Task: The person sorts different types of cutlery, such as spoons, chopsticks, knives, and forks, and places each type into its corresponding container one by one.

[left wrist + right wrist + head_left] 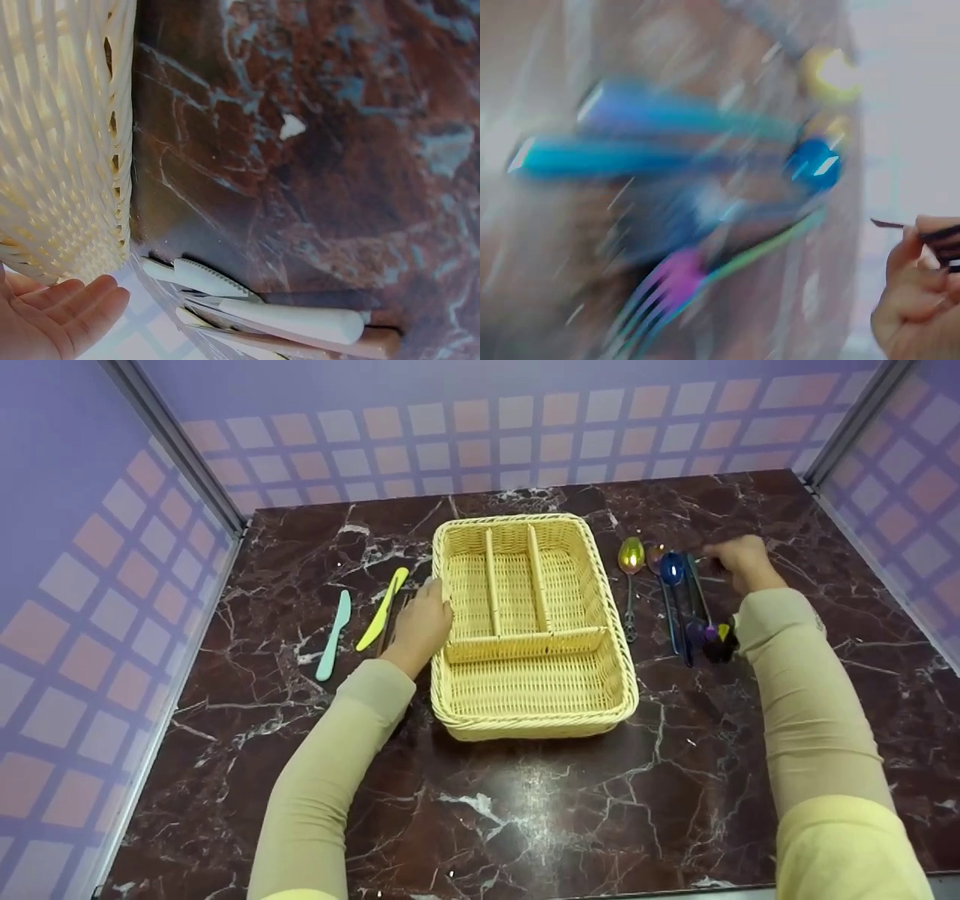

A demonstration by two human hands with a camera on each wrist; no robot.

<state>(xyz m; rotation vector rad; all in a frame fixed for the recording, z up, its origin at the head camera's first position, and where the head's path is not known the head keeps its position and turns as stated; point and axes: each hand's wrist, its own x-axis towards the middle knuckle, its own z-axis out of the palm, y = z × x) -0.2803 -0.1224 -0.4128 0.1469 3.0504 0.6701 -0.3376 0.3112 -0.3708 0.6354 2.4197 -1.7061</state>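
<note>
A cream woven cutlery basket (525, 645) has three narrow compartments behind one wide front compartment; all look bare. My left hand (421, 622) holds its left rim, thumb at the inner edge. In the left wrist view, the fingers (94, 307) lie against the outside of the weave. To the basket's right, my right hand (742, 561) is above the table, pinching a thin dark utensil (943, 244) whose kind is unclear. Nearest to it lie a blue spoon (673, 570), a yellow-green spoon (631, 556) and a fork with a purple patch (681, 279), blurred in the right wrist view.
Left of the basket lie a mint knife (334, 636) and a yellow knife (383, 611), with brown-handled cutlery partly behind my left hand. A dark cluster (718, 645) is near my right sleeve. Tiled panels (517, 431) enclose the dark marble table (495, 810).
</note>
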